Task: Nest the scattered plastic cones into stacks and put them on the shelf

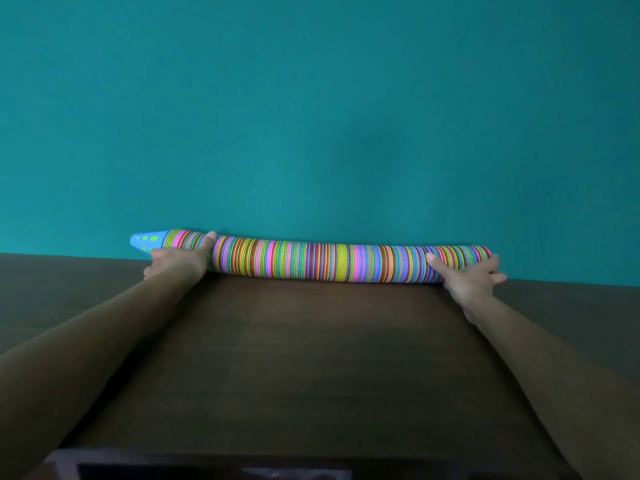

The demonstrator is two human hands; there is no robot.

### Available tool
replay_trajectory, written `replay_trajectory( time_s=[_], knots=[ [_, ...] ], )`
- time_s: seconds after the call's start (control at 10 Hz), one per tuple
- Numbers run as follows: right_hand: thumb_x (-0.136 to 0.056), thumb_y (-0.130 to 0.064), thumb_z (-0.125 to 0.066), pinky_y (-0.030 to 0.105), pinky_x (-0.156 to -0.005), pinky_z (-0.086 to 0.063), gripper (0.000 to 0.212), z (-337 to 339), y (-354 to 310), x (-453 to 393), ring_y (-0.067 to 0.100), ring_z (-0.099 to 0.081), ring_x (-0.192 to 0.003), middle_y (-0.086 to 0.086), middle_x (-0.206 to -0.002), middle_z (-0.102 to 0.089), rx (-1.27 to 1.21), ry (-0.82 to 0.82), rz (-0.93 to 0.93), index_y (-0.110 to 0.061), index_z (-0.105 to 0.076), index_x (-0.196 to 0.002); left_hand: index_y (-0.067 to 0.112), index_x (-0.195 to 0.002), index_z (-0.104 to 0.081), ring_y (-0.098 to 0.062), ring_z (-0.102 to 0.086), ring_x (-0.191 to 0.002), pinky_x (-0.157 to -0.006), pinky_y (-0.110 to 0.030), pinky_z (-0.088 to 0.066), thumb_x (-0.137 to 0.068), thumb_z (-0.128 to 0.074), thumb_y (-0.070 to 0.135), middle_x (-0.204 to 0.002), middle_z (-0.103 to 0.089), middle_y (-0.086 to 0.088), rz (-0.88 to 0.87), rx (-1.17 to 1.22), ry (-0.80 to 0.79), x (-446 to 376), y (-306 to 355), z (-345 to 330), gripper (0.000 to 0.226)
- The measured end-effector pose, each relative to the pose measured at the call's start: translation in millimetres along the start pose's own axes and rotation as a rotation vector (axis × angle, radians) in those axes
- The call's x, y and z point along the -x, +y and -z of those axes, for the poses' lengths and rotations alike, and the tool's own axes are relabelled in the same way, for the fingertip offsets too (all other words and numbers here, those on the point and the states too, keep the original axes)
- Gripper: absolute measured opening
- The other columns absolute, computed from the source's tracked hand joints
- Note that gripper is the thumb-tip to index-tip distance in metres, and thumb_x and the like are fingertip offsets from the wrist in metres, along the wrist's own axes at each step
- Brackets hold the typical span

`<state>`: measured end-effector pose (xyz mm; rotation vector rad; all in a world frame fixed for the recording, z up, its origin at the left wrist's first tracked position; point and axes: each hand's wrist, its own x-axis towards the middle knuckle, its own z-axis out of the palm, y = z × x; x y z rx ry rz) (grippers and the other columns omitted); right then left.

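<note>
Rainbow-striped plastic is basically all you notice: one very long stack of nested cones [325, 259] lying on its side along the back edge of the dark wood shelf [311, 358], right up against the teal wall [311, 98]. A blue cone tip [145, 241] with green marks pokes out of the far left end. The stack sags a little and bows, so it's clearly floppy.

To finish this step well, the person probably wants to push evenly from both ends so the thing stays straight, and keep it snug to the wall so it can't roll forward. Letting go of one end first looks risky, since a stack this long could kink or slide apart.

Left hand [180, 261] is near the blue end, thumb hooked up over the top of the stack and fingers curled around the front, so it has a real hold. Right hand [467, 275] is at the other end with fingers spread fairly straight, pressing against the front and end of the stack rather than wrapping it. Both forearms reach straight out across the shelf.
</note>
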<state>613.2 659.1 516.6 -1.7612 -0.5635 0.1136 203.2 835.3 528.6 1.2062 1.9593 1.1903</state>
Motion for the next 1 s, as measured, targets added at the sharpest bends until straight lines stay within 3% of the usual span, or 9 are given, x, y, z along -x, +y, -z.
replay_trajectory(
  time_s=[0.1, 0.2, 0.3, 0.4, 0.5, 0.6, 0.7, 0.9, 1.0],
  knots=[
    [-0.058, -0.06, -0.088, 0.05, -0.106, -0.047, 0.135, -10.5, 3.9, -15.2, 0.038, -0.043, -0.13, 0.015, -0.15, -0.014, -0.011, 0.008, 0.018, -0.021, -0.004, -0.156, -0.005, -0.142, -0.032, -0.043, -0.045, -0.133, -0.11, -0.049, -0.034, -0.073, -0.04, 0.093, -0.14, -0.048, -0.029, -0.075, -0.197, 0.031, -10.1, -6.9, -7.9, 0.12],
    [-0.064, -0.06, -0.085, 0.049, -0.11, -0.041, 0.134, -12.6, 7.6, -22.3, 0.039, -0.041, -0.133, 0.019, -0.154, -0.011, 0.02, 0.024, 0.027, -0.016, 0.001, -0.157, -0.008, -0.145, -0.034, -0.045, -0.047, -0.131, -0.109, -0.051, -0.037, -0.062, -0.027, 0.101, -0.147, -0.041, -0.031, -0.198, -0.382, -0.094, -26.9, -11.6, 2.7, 0.137],
    [-0.076, -0.06, -0.076, 0.045, -0.112, -0.034, 0.128, -12.8, 8.7, -18.1, 0.043, -0.036, -0.138, 0.024, -0.158, -0.009, 0.121, 0.045, 0.024, -0.007, 0.006, -0.157, 0.001, -0.116, -0.064, -0.041, -0.06, -0.111, -0.096, -0.047, -0.049, -0.048, -0.023, 0.106, -0.127, -0.059, -0.027, -0.341, -0.612, -0.157, -39.3, -18.1, 22.5, 0.132],
    [-0.082, -0.063, -0.068, 0.048, -0.114, -0.03, 0.118, -15.2, 8.4, -9.5, 0.047, -0.028, -0.142, 0.028, -0.161, -0.003, 0.21, 0.054, 0.049, -0.004, 0.0, -0.157, 0.01, -0.085, -0.061, -0.039, -0.064, -0.099, -0.085, -0.043, -0.052, -0.053, -0.024, 0.106, -0.104, -0.067, -0.021, -0.421, -0.757, -0.056, -27.4, -15.4, 31.0, 0.108],
    [-0.088, -0.056, -0.065, 0.049, -0.117, -0.022, 0.105, -17.0, 9.3, -0.1, 0.045, -0.013, -0.148, 0.026, -0.163, 0.006, 0.311, 0.022, 0.094, -0.006, -0.006, -0.158, 0.008, -0.083, -0.057, -0.042, -0.064, -0.094, -0.077, -0.042, -0.049, -0.088, -0.044, 0.077, -0.101, -0.066, -0.024, -0.534, -0.753, 0.062, -9.5, -8.5, 17.8, 0.07],
    [-0.089, -0.048, -0.067, 0.049, -0.118, -0.021, 0.095, -16.5, 11.7, 3.2, 0.044, -0.013, -0.147, 0.019, -0.164, 0.005, 0.356, 0.018, 0.132, -0.009, -0.013, -0.156, 0.016, -0.071, -0.057, -0.034, -0.059, -0.076, -0.068, -0.038, -0.05, -0.092, -0.044, 0.068, -0.077, -0.061, -0.011, -0.717, -0.674, 0.041, 13.5, -7.2, 1.9, 0.057],
    [-0.089, -0.041, -0.069, 0.05, -0.119, -0.02, 0.087, -15.2, 12.1, 7.2, 0.041, -0.012, -0.147, 0.013, -0.163, -0.003, 0.318, 0.001, 0.164, -0.013, -0.021, -0.155, 0.023, -0.071, -0.053, -0.027, -0.058, -0.07, -0.062, -0.035, -0.048, -0.089, -0.047, 0.069, -0.066, -0.058, 0.001, -0.814, -0.642, -0.128, 28.4, -12.3, -10.4, 0.05],
    [-0.089, -0.03, -0.072, 0.05, -0.12, -0.022, 0.079, -0.5, 5.8, 29.9, 0.034, -0.016, -0.148, 0.008, -0.161, -0.008, 0.265, -0.023, 0.176, -0.015, -0.025, -0.151, 0.029, -0.078, -0.046, -0.018, -0.057, -0.061, -0.054, -0.032, -0.045, -0.09, -0.058, 0.055, -0.064, -0.055, 0.011, -0.875, -0.568, -0.21, 39.0, -18.6, -1.8, 0.031],
    [-0.088, -0.025, -0.073, 0.05, -0.114, -0.038, 0.08, 9.7, 1.5, 51.1, 0.029, -0.037, -0.139, -0.003, -0.159, -0.007, 0.191, -0.048, 0.079, -0.02, -0.024, -0.151, 0.029, -0.082, -0.048, -0.02, -0.053, -0.057, -0.051, -0.031, -0.042, -0.091, -0.052, 0.056, -0.062, -0.05, 0.01, -0.825, -0.535, -0.259, 56.5, -28.6, 9.9, 0.029]
  ],
)
